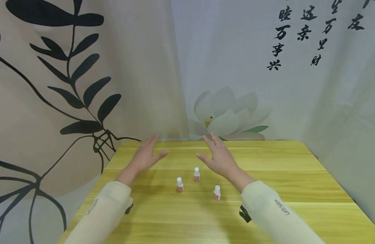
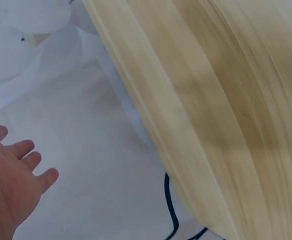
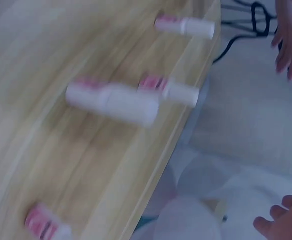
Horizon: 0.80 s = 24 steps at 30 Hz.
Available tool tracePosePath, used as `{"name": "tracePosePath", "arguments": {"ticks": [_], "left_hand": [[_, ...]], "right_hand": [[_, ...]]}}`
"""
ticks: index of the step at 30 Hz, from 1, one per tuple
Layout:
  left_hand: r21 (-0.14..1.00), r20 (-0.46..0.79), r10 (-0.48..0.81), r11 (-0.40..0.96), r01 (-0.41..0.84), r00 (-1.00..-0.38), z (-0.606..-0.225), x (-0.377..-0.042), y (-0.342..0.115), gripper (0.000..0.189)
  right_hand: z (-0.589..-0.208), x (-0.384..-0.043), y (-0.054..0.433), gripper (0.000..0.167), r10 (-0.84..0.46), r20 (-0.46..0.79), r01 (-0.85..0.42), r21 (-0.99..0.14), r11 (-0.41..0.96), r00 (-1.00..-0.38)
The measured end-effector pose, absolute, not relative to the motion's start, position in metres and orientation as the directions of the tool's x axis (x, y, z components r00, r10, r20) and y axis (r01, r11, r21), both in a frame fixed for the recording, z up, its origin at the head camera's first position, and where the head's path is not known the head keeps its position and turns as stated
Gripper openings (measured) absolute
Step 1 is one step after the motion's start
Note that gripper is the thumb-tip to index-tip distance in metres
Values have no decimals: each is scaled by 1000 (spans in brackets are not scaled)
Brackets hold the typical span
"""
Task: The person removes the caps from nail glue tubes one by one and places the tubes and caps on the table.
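Observation:
My left hand (image 1: 144, 156) is held over the far left of the table, fingers extended, thumb pointing inward, holding nothing. Across from it, my right hand (image 1: 218, 156) is raised with spread fingers and is likewise empty. Between and nearer than the hands stand small white-capped bottles with pink-red labels: a left one (image 1: 179, 185), a middle one (image 1: 196, 174) and a right one (image 1: 217, 192). The right wrist view shows a further bottle (image 3: 46, 223), hidden in the head view. The left wrist view catches only part of the left hand (image 2: 13, 185).
A yellow wood-grain table (image 1: 175, 220) reaches back to a hanging curtain (image 1: 144, 67) printed with dark leaves, a pale lotus and black characters. Light sleeves (image 1: 102, 211) cover both forearms, with a dark strap (image 1: 244, 214) under the right one.

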<state>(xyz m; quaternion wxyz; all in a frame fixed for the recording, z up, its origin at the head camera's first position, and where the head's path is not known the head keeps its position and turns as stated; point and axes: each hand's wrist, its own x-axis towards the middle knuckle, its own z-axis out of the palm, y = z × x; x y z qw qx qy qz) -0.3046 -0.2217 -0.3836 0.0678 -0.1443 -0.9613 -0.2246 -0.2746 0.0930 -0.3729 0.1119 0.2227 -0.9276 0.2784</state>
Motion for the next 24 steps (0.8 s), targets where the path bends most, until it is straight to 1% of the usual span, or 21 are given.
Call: {"name": "tracePosePath", "arguments": {"ticks": [3, 8, 12, 15, 19, 24], "left_hand": [[464, 176, 245, 834, 300, -953, -384, -303, -217, 94], [536, 142, 247, 795, 284, -959, -386, -301, -211, 96], [594, 114, 260, 756, 275, -959, -389, -300, -208, 92], [634, 105, 273, 722, 276, -956, -391, -299, -207, 87], [683, 96, 287, 677, 273, -953, -395, -298, -207, 87], [743, 63, 301, 622, 246, -952, -399, -296, -206, 85]], "right_hand": [[-376, -269, 77, 78, -346, 312, -464, -518, 719, -885], [-384, -257, 54, 76, -305, 266, -404, -639, 655, -915], [-394, -246, 40, 74, -289, 231, -362, -725, 586, -929], [-404, -239, 33, 75, -289, 205, -337, -768, 545, -935], [-421, -233, 26, 74, -277, 156, -281, -822, 496, -948], [-442, -225, 17, 72, -244, 100, -207, -858, 470, -965]]}}
